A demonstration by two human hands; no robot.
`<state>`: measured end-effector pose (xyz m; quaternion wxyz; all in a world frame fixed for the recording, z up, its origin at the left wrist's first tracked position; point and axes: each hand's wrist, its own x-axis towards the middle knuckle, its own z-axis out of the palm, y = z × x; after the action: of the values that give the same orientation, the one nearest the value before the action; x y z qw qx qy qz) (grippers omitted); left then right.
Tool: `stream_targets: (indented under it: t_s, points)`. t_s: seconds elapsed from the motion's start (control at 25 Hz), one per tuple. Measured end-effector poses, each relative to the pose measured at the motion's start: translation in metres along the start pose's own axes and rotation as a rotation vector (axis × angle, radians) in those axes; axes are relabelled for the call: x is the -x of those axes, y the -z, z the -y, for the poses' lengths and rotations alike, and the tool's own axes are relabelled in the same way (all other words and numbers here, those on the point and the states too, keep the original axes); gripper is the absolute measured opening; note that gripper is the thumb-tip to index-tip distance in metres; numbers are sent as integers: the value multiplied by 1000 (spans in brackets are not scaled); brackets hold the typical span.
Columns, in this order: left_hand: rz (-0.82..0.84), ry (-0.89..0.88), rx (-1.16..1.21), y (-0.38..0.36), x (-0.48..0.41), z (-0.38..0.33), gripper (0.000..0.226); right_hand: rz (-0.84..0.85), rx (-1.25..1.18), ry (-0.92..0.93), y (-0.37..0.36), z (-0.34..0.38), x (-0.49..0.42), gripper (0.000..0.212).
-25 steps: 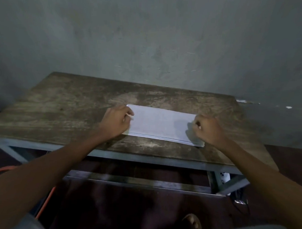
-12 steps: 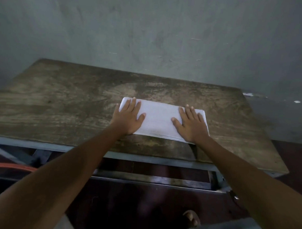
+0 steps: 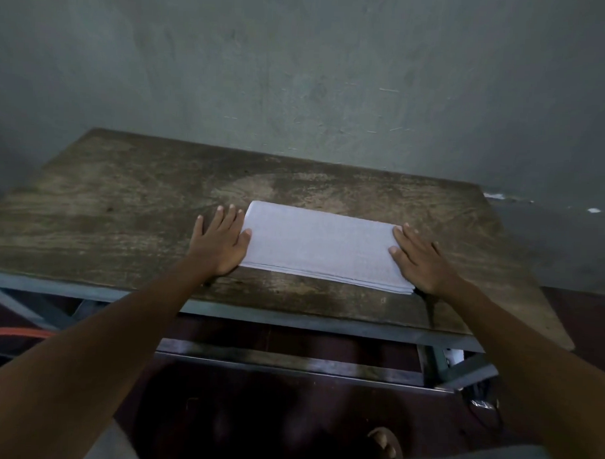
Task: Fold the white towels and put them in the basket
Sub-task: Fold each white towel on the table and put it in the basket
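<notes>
I see the white towel (image 3: 322,249) lying flat on the desk (image 3: 106,205), a little right of the frame's centre and close to the near edge. It is already folded into a long, narrow strip, and several layers show along its near edge, most clearly at the lower right corner. Its long axis runs left to right across the frame, dipping slightly toward the lower right.

My left hand (image 3: 221,245) lies flat with straight fingers on the bare wood just beside the towel's left short end, and only the thumb touches the cloth there. My right hand (image 3: 420,264) is also flat with straight fingers, its fingertips resting on the towel's right end and its palm out past that end. Neither hand is pinching or curling round anything.

So the strip sits between the two hands, each about equally near its own end, and the next move depends on that. I judge that the remaining fold goes across the long axis: one short end is lifted and carried sideways over to the other. The right hand is already on the cloth, so it looks the readier one to take a corner.

I cannot see the basket anywhere in this view — I'd have to look for it once the fold is done.
</notes>
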<state>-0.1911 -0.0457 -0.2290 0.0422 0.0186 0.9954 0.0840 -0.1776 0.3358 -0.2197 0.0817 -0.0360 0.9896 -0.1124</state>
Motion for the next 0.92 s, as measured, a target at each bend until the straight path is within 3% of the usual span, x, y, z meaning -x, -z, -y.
stream_targets:
  t_s: [0.12,0.28,0.4,0.48,0.56,0.72,0.92]
  points:
    - [34,-28,19,1,-2,3,55,-11,-2,-7,3,-13,4,56]
    - [-39,44,14,12,4,26,48,-273,244,-83,18,-4,-8,40]
    - [-159,182,21,27,15,38,39,-420,226,-121,36,40,-33,31]
    - [-173,196,112,39,18,30,36,-459,139,-48,41,87,-58,26]
    - [-79,170,233,49,20,15,41,-392,15,85,40,140,-83,22]
    - [141,141,291,50,26,-3,50,-89,-36,350,23,222,-115,19]
    - [236,82,264,44,24,-8,44,89,126,394,4,253,-119,27]
